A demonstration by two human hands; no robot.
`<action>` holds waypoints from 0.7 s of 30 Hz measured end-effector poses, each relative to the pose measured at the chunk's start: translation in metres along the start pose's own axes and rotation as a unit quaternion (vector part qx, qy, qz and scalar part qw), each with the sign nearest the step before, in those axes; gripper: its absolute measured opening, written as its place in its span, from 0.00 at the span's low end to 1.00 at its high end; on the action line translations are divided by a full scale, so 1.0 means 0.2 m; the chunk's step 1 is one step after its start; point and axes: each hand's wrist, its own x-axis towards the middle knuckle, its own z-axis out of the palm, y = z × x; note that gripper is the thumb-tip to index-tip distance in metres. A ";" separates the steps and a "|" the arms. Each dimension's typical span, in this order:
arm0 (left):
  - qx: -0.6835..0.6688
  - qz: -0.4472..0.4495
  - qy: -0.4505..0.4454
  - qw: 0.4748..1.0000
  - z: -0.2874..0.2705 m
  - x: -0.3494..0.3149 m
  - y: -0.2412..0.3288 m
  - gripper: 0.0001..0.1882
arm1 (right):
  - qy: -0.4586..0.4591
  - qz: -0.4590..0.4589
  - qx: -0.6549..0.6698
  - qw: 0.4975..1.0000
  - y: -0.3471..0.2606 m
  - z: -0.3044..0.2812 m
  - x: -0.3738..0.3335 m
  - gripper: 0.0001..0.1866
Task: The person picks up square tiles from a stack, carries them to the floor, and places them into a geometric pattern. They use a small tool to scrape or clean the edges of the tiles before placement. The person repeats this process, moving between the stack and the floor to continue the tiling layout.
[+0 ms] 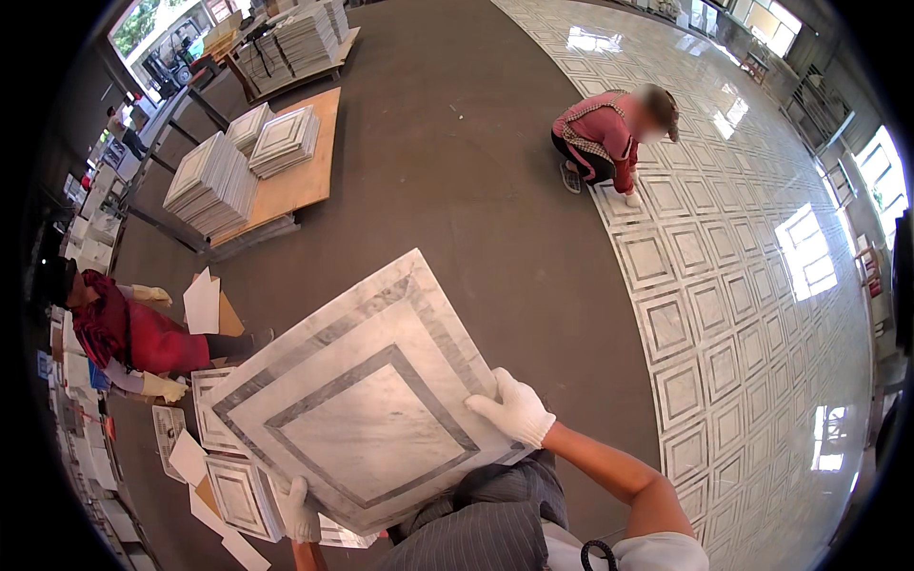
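Both my hands, in white gloves, hold one large square marble tile (367,395) tilted in front of my body. Its pale face carries two grey square bands, one inside the other. My right hand (514,409) grips the right edge, thumb on the face and fingers behind it. At the lower left corner my left hand (299,512) clasps the edge, its thumb on the face; its other fingers are partly hidden. Just beyond my left hand, a stack of similar tiles (243,495) stands low on the floor, partly covered by the held tile.
A co-worker in red (152,333) stands at the left beside tiles and white sheets (202,305). Another person (609,133) crouches at the edge of the laid tile floor (705,324) on the right. Tile stacks stand on a wooden pallet (314,157) at the far left. Brown floor (428,124) lies between.
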 end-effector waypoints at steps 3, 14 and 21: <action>0.055 -0.009 -0.028 0.998 0.15 0.20 0.05 0.31 | 0.011 0.057 -0.036 0.998 0.01 -0.05 0.01 0.30; 0.069 -0.007 -0.165 0.984 0.37 1.27 0.31 0.27 | 0.174 0.122 0.059 0.975 -0.34 -0.07 0.41 0.30; 0.097 -0.040 -0.195 0.975 0.77 1.62 0.41 0.20 | 0.260 0.177 0.078 0.946 -0.36 -0.09 0.54 0.28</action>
